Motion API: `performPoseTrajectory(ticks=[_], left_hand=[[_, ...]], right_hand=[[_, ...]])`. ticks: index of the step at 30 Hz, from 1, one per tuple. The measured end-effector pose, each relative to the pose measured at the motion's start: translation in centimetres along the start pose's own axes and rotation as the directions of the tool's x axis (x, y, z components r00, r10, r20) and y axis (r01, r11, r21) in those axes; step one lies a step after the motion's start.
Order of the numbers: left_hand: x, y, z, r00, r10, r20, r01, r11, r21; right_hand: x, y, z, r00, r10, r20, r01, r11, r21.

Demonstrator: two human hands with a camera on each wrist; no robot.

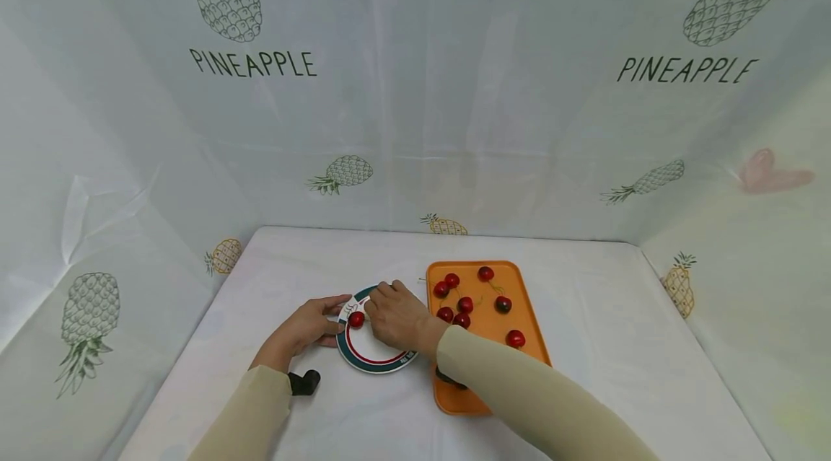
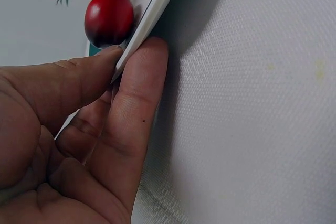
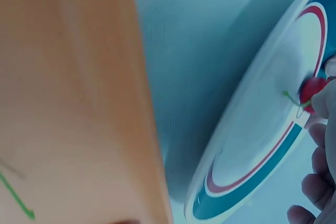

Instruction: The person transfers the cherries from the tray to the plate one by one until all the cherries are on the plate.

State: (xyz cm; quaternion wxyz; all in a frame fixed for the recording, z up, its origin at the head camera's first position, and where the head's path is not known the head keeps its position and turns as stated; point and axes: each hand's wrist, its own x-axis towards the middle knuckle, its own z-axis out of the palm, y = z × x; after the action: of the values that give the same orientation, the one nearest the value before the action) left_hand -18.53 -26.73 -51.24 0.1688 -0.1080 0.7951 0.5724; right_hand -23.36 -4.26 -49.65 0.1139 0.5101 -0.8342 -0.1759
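Observation:
My left hand [image 1: 314,324] pinches the rim of a white plate [image 2: 148,17] with a green and red border, thumb on top and fingers underneath. A dark red cherry [image 2: 109,19] with a green stem lies on the plate beside the left thumb. In the head view, my right hand [image 1: 396,317] is over the plate, close to this cherry [image 1: 356,319]. Its fingers look loosely bent, and I see nothing held in them; the fingertips are partly hidden. A gap shows between the right fingers and the cherry in the left wrist view.
An orange tray [image 1: 519,309] stands to the right of the plate, holding several cherries [image 1: 465,304] with stems. My right forearm crosses its lower part and hides some of it. A black device [image 1: 305,383] sits at my left wrist. White pineapple-printed sheets [image 1: 422,107] surround the table.

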Motion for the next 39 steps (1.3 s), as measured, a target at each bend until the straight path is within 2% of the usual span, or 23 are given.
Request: performPoseTrajectory(ticks=[7, 12, 18, 24, 31, 39], left_hand=[[0.0, -0.2, -0.1, 1.000, -0.014, -0.017, 0.015, 0.999, 0.034], [-0.1, -0.1, -0.1, 0.999, -0.032, -0.036, 0.033, 0.999, 0.039], [0.1, -0.2, 0.0, 0.999, -0.031, -0.037, 0.032, 0.999, 0.025], [0.4, -0.3, 0.1, 0.999, -0.024, -0.036, 0.025, 0.999, 0.025], [0.2, 0.0, 0.2, 0.999, -0.033, -0.042, 0.034, 0.999, 0.029], [0.0, 0.3, 0.3, 0.999, -0.044, -0.032, 0.045, 0.999, 0.030]], right_hand=[[-0.5, 0.5, -0.4, 1.000, -0.005, -0.028, 0.004, 1.000, -0.031], [-1.5, 1.1, -1.0, 0.999, 0.016, -0.050, -0.017, 1.000, -0.018], [-3.8, 3.2, -1.5, 0.998, 0.038, -0.055, -0.039, 0.999, -0.025], [-6.9, 5.5, -1.6, 0.997, 0.049, -0.058, -0.051, 0.999, -0.020], [-10.7, 6.6, -0.7, 0.995, -0.050, -0.083, 0.050, 0.999, 0.002], [-14.3, 6.2, 0.8, 0.975, -0.223, -0.015, 0.223, 0.975, -0.010]])
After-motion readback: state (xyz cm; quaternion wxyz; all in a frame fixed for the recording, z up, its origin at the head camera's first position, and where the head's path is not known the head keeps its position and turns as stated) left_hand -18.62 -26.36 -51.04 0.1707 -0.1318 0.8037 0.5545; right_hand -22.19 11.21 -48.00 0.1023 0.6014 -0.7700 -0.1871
